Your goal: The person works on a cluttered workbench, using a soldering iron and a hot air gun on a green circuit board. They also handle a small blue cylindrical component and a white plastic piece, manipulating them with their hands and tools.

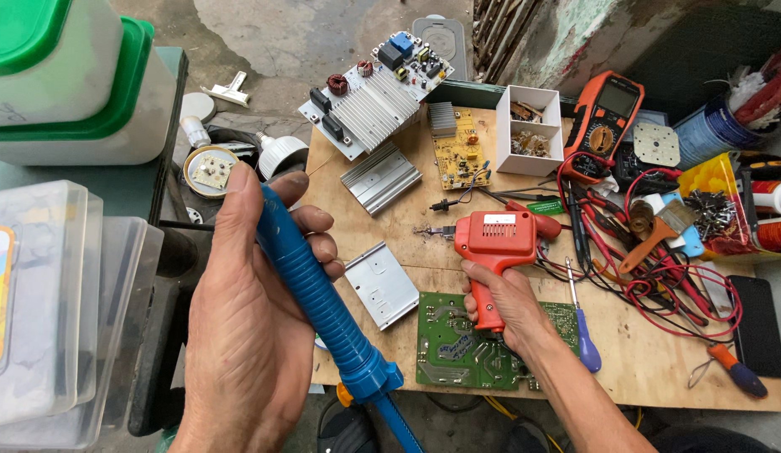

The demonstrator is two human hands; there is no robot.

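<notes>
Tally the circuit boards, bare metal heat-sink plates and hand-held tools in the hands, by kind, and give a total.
Circuit boards: 3 (green board, yellow board, large board with finned heat sink)
Loose metal plates: 2 (ribbed plate, flat plate)
Held tools: 2 (blue desoldering pump, orange soldering gun)
Total: 7

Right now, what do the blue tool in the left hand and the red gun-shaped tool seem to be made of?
The blue tool in the left hand looks like moulded plastic: ribbed, faintly glossy. The red gun-shaped tool, gripped by the right hand, also seems matte plastic, with moulded vent slots.
</notes>
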